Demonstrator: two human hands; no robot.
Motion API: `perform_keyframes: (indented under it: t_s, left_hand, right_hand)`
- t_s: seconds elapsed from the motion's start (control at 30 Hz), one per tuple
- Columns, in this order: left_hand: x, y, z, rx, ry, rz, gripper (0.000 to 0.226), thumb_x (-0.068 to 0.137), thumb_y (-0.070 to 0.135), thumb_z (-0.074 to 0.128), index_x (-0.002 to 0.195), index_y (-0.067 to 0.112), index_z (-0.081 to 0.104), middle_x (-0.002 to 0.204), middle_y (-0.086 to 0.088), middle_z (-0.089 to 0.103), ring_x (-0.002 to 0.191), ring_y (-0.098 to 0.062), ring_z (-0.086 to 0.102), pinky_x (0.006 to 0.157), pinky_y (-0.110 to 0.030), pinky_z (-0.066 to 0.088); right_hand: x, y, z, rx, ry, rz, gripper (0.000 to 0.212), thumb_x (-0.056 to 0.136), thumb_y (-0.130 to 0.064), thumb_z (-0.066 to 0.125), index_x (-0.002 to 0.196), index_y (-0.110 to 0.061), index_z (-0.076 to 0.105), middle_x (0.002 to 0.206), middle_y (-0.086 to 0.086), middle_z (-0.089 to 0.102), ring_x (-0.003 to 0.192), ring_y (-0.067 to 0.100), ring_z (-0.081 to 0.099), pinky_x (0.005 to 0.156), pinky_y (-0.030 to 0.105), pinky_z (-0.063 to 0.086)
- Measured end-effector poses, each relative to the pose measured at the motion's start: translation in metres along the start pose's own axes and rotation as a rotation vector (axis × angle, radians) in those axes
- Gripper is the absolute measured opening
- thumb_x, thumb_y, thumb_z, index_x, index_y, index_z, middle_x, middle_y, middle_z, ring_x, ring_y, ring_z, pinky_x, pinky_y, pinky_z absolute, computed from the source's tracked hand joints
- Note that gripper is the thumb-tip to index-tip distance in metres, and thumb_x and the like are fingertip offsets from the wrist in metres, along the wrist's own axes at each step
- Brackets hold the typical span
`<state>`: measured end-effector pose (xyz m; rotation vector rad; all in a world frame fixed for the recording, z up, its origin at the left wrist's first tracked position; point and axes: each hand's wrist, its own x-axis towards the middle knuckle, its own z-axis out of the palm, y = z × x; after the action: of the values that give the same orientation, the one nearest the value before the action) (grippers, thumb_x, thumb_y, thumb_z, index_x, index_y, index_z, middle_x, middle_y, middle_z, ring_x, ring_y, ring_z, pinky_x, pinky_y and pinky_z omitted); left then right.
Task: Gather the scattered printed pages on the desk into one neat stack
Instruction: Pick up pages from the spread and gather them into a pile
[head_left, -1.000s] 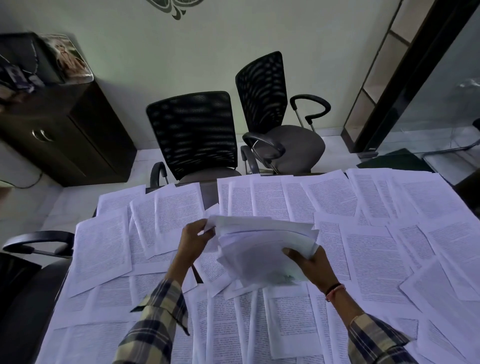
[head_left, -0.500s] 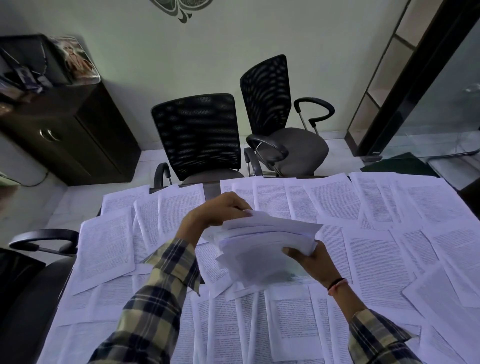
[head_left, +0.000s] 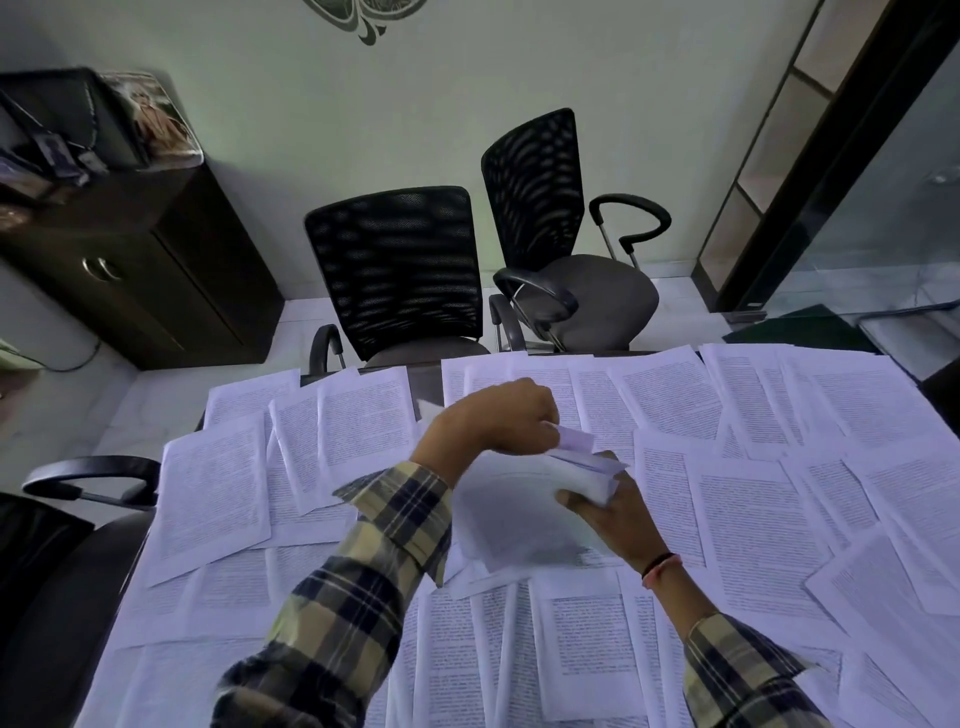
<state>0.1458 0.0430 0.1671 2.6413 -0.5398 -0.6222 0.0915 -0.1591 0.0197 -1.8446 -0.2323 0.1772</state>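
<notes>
A loose bundle of white printed pages (head_left: 511, 512) is held above the desk's middle. My right hand (head_left: 613, 517) grips the bundle from below and the right, thumb on its upper face. My left hand (head_left: 498, 421) reaches across over the bundle, fingers curled round its far top edge, where a page corner sticks out. Many single printed pages (head_left: 748, 525) lie spread flat and overlapping over the whole desk (head_left: 423, 382), of which only a dark strip shows at the far edge. Both forearms wear plaid sleeves.
Two black mesh office chairs (head_left: 395, 275) (head_left: 561, 244) stand beyond the far edge of the desk. A third chair's armrest (head_left: 88, 475) juts in at the left. A dark cabinet (head_left: 140, 270) sits at the back left. A glass partition (head_left: 883, 208) rises at the right.
My left hand rose from the bundle's left edge and swung right over its top. The bundle has been squeezed into a narrower, more upright wad; my right hand stayed about where it was.
</notes>
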Motion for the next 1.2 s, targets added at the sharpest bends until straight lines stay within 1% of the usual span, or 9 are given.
perform_keyframes:
  t_s: [0.1,0.2,0.33,0.47,0.57,0.7,0.8,1.03,1.2]
  left_hand:
    - [0.006,0.002,0.015,-0.01,0.004,0.054,0.03,0.08,0.031,0.046,0.057,0.014,0.041,0.064,-0.009,0.051,0.059,-0.024,0.042,0.06,-0.043,0.04]
    - [-0.002,-0.013,0.018,-0.063,0.079,0.05,0.055,0.097,0.063,0.042,0.07,0.019,0.061,0.072,0.002,0.064,0.072,-0.019,0.06,0.072,-0.04,0.052]
    - [-0.039,-0.069,0.013,-0.348,0.265,-0.038,0.083,0.084,0.09,0.035,0.093,0.017,0.075,0.094,0.003,0.076,0.095,-0.018,0.069,0.092,-0.042,0.056]
    - [-0.069,-0.109,0.04,-0.737,0.226,0.014,0.043,0.087,0.053,0.055,0.124,0.034,0.068,0.126,0.011,0.072,0.122,-0.005,0.063,0.105,-0.03,0.049]
    - [-0.07,-0.11,0.078,-0.824,0.054,-0.015,0.063,0.074,0.03,0.089,0.132,0.032,0.066,0.131,0.009,0.07,0.125,-0.01,0.062,0.109,-0.03,0.05]
    - [-0.049,-0.1,0.132,-0.965,0.436,-0.183,0.04,0.072,0.023,0.092,0.11,0.018,0.079,0.103,-0.006,0.079,0.095,-0.02,0.072,0.091,-0.048,0.061]
    - [-0.044,-0.072,0.145,-1.135,0.67,-0.299,0.012,0.083,0.009,0.086,0.091,0.017,0.081,0.084,0.003,0.078,0.078,-0.015,0.068,0.071,-0.027,0.058]
    - [-0.043,-0.066,0.18,-1.249,0.63,-0.429,0.026,0.079,0.014,0.09,0.102,0.013,0.079,0.097,-0.005,0.081,0.089,-0.024,0.076,0.079,-0.041,0.063]
    - [-0.041,-0.069,0.193,-1.264,0.539,-0.457,0.037,0.075,0.01,0.092,0.108,0.014,0.076,0.1,-0.007,0.08,0.097,-0.03,0.074,0.084,-0.046,0.064]
  right_hand:
    - [0.001,0.0,0.003,0.049,-0.002,0.019,0.043,0.084,-0.013,0.082,0.123,-0.024,0.066,0.11,-0.021,0.072,0.106,0.008,0.068,0.09,0.025,0.057]
    - [0.001,0.005,0.002,0.076,0.01,0.035,0.032,0.085,-0.014,0.082,0.114,-0.023,0.074,0.1,-0.01,0.079,0.096,0.013,0.073,0.084,0.03,0.059]
    - [-0.004,0.011,-0.007,0.203,0.09,0.079,0.029,0.083,-0.009,0.082,0.109,-0.019,0.075,0.096,0.006,0.08,0.094,0.026,0.074,0.084,0.036,0.06]
    - [-0.007,0.012,-0.011,0.318,0.157,0.116,0.029,0.085,-0.001,0.078,0.108,-0.019,0.073,0.099,0.003,0.08,0.097,0.023,0.075,0.084,0.033,0.061]
    - [-0.004,0.014,-0.011,0.335,0.179,0.13,0.032,0.087,-0.003,0.076,0.117,-0.015,0.071,0.106,0.006,0.078,0.102,0.026,0.073,0.087,0.04,0.061]
    - [0.003,0.012,-0.008,0.3,0.159,0.089,0.035,0.09,-0.002,0.073,0.124,-0.007,0.069,0.112,0.011,0.077,0.108,0.03,0.071,0.092,0.047,0.059]
    - [0.003,0.009,-0.009,0.293,0.166,0.068,0.034,0.091,-0.003,0.072,0.125,-0.006,0.068,0.112,0.01,0.077,0.107,0.027,0.072,0.089,0.04,0.06]
    - [-0.008,0.018,-0.014,0.274,0.17,0.18,0.029,0.08,-0.009,0.085,0.108,-0.012,0.076,0.095,0.002,0.08,0.091,0.015,0.075,0.074,0.025,0.058]
    - [-0.012,0.028,-0.014,0.16,0.083,0.187,0.034,0.078,-0.007,0.087,0.109,-0.015,0.075,0.095,0.0,0.08,0.092,0.014,0.075,0.077,0.029,0.059]
